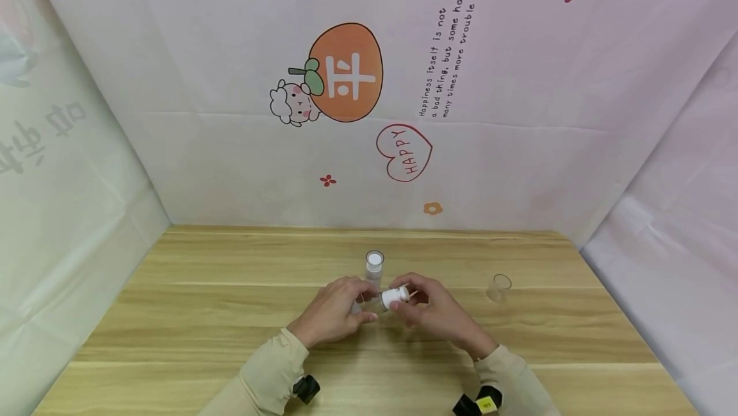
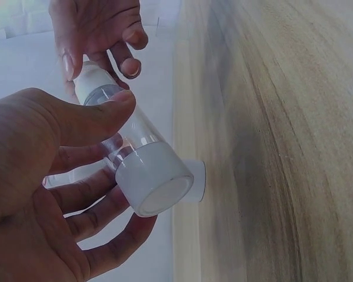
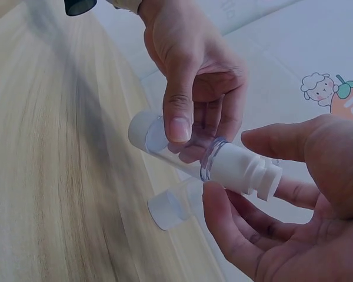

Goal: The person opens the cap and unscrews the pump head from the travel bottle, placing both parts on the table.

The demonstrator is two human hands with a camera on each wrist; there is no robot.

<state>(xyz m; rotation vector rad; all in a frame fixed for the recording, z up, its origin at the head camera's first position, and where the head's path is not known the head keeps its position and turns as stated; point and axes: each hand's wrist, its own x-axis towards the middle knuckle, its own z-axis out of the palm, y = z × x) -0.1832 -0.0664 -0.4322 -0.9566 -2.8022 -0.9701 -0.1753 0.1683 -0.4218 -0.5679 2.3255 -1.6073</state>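
My left hand [image 1: 333, 311] grips a clear pump bottle [image 2: 150, 170] round its see-through body, tilted above the table. The bottle has a white base and a white pump top [image 3: 241, 167], which points towards my right hand [image 1: 441, 313]. Curled about that white top are the right thumb and fingers, some of them apart from it in the left wrist view [image 2: 103, 35]. Just beyond the hands stands a second clear bottle [image 1: 374, 265] with a white top, upright. Its white base [image 3: 166, 210] shows below the held bottle in the right wrist view.
A clear empty cap or cup [image 1: 498, 289] stands on the wooden table [image 1: 230, 275] to the right of my right hand. Behind the table hangs a printed white cloth [image 1: 507, 172], with more cloth along both sides.
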